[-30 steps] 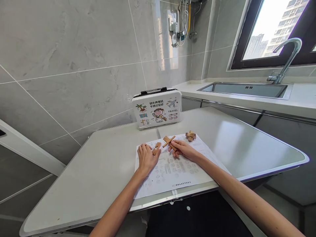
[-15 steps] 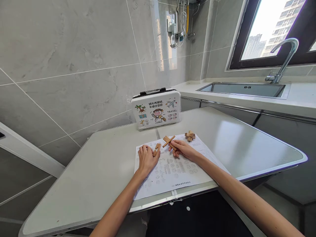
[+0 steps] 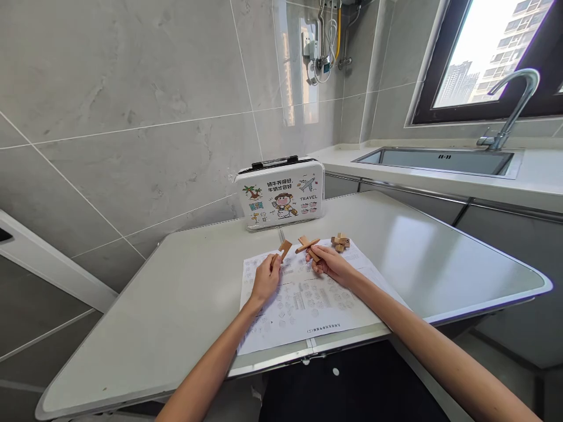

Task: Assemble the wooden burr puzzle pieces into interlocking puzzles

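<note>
My left hand (image 3: pixel 266 276) is closed on a notched wooden puzzle piece (image 3: pixel 285 248), which tilts up from the fingertips above the printed sheet. To the right, my right hand (image 3: pixel 329 261) pinches crossed wooden puzzle pieces (image 3: pixel 307 246), one lying across another. A gap separates what the two hands hold. Beyond my right hand, an assembled wooden burr puzzle (image 3: pixel 340 242) rests at the far edge of the instruction sheet (image 3: pixel 303 316), which carries small printed diagrams. My fingers hide part of the held pieces.
A white cartoon-printed case (image 3: pixel 281 196) stands upright at the back of the folding table (image 3: pixel 193 293), near the tiled wall. On the right is a counter with a sink (image 3: pixel 440 159) and a tall faucet (image 3: pixel 514 108). The table's front edge is close to my lap.
My left hand has lifted its notched piece off the sheet and tilted it upward. My right hand has shifted slightly up and right, turning the crossed pieces a little.
</note>
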`<action>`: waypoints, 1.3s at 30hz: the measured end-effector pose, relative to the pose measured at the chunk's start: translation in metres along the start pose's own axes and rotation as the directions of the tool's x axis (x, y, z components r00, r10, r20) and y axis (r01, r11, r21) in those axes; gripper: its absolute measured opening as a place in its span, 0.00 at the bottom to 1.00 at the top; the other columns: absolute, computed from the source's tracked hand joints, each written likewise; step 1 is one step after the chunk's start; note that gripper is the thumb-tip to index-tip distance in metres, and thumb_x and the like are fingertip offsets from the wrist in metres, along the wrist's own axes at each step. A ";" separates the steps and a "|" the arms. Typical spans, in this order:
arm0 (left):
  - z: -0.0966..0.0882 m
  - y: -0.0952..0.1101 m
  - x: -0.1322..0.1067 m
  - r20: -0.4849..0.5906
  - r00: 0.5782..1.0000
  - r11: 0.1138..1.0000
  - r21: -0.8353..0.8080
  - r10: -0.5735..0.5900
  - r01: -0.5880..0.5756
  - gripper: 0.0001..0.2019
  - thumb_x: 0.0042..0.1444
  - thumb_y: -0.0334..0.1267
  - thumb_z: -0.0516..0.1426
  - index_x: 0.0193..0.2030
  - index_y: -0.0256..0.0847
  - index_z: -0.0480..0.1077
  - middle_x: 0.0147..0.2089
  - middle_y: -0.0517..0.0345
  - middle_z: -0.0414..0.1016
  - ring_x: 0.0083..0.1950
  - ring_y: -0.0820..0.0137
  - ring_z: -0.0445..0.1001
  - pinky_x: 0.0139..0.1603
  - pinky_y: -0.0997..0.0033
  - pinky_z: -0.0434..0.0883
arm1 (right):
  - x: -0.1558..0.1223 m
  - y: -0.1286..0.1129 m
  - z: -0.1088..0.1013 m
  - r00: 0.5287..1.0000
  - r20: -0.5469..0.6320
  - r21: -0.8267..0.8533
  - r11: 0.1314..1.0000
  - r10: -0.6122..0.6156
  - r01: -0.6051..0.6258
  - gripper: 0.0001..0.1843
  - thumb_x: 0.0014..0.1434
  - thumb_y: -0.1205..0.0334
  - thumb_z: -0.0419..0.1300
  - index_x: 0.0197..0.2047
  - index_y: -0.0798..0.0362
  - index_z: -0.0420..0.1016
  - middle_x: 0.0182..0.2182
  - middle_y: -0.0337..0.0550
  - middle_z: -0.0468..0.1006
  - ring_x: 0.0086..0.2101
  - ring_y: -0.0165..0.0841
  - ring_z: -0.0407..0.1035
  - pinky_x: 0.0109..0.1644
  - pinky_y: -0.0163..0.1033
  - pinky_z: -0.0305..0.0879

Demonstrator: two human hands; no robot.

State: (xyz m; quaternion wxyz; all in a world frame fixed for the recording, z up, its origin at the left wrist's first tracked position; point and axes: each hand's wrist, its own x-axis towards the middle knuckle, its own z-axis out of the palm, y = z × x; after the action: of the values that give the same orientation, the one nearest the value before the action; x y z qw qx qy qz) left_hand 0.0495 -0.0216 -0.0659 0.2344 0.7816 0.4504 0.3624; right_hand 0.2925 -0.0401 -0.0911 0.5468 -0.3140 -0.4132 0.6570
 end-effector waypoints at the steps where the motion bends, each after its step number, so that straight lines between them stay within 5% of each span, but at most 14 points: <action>1: 0.001 0.003 0.000 0.041 0.999 0.998 -0.063 0.001 0.002 0.21 0.75 0.53 0.45 0.39 0.44 0.68 0.31 0.60 0.70 0.33 0.67 0.69 0.36 0.67 0.69 | 0.000 0.000 -0.001 1.000 -0.001 0.014 1.000 -0.004 0.004 0.17 0.68 0.47 0.66 0.42 0.54 0.75 0.37 0.43 0.78 0.24 0.25 0.68 0.22 0.31 0.67; 6: 0.005 0.015 -0.007 0.216 0.976 0.946 -0.322 0.038 0.034 0.22 0.73 0.59 0.47 0.41 0.43 0.69 0.28 0.64 0.64 0.27 0.71 0.63 0.29 0.71 0.64 | 0.001 0.001 -0.001 0.998 0.049 0.060 0.998 0.027 -0.030 0.16 0.66 0.48 0.67 0.44 0.54 0.76 0.37 0.44 0.79 0.23 0.26 0.69 0.22 0.32 0.67; 13: 0.008 0.015 -0.009 0.307 0.951 0.849 -0.512 0.037 0.133 0.23 0.70 0.63 0.51 0.41 0.43 0.63 0.28 0.67 0.56 0.26 0.73 0.57 0.28 0.72 0.60 | -0.004 -0.002 0.005 0.978 0.181 0.057 0.991 0.108 -0.121 0.16 0.67 0.50 0.67 0.42 0.56 0.76 0.36 0.46 0.80 0.23 0.27 0.70 0.21 0.31 0.66; 34: 0.003 0.023 -0.009 0.427 0.904 0.728 -0.627 0.025 0.276 0.25 0.65 0.64 0.58 0.38 0.40 0.65 0.29 0.65 0.63 0.28 0.75 0.59 0.31 0.72 0.58 | -0.015 -0.011 0.010 0.873 0.434 0.035 0.964 0.224 -0.264 0.20 0.68 0.48 0.66 0.43 0.60 0.77 0.36 0.47 0.79 0.24 0.27 0.72 0.22 0.30 0.66; 39: 0.003 0.023 -0.011 0.463 0.886 0.682 -0.651 0.010 0.333 0.26 0.66 0.66 0.55 0.40 0.42 0.62 0.31 0.66 0.60 0.27 0.75 0.59 0.32 0.72 0.61 | -0.016 -0.011 0.012 0.858 0.458 0.023 0.962 0.232 -0.273 0.18 0.69 0.48 0.65 0.41 0.58 0.75 0.35 0.45 0.80 0.20 0.23 0.65 0.20 0.29 0.59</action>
State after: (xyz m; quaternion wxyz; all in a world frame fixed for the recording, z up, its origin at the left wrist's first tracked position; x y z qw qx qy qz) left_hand 0.0610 -0.0425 -0.0555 0.6444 0.6438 0.2792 0.3038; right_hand 0.2910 -0.0574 -0.0762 0.3584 -0.1806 -0.4547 0.7951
